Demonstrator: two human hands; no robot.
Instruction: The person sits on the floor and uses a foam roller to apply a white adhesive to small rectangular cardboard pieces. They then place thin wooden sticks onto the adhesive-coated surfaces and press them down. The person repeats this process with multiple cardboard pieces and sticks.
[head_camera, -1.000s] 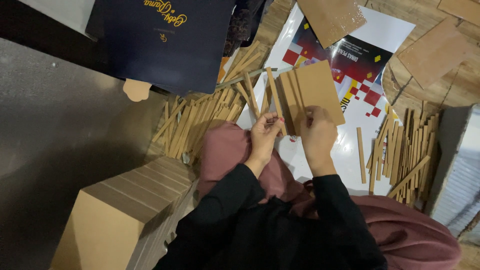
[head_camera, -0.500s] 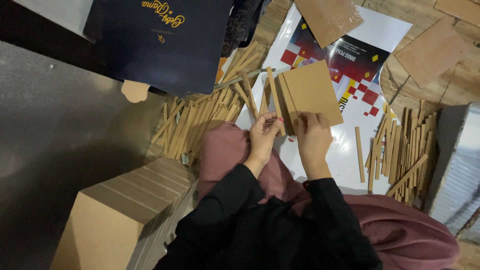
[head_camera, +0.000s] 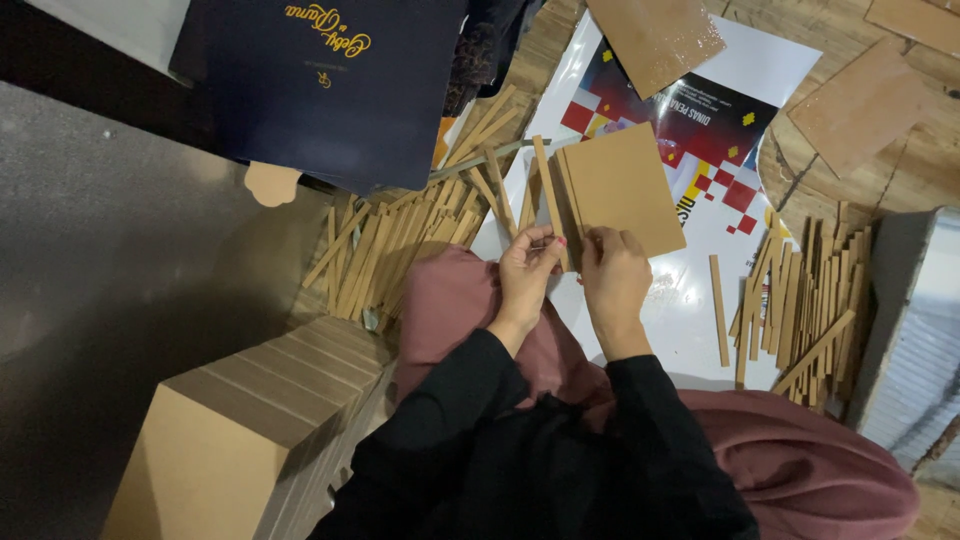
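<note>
Both hands, left hand (head_camera: 527, 268) and right hand (head_camera: 614, 272), pinch a brown board (head_camera: 625, 185) (strip alongside).

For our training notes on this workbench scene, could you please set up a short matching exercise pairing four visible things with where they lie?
Things:
1. brown board
2. dark blue cover
3. stack of cardboard sheets
4. printed poster

Places:
A. lower left, beside the person's arm
B. flat under the board and loose strips
C. held at its near edge by the left hand and right hand
D. top left, above the pile of strips

Pairs: 1-C, 2-D, 3-A, 4-B
</note>
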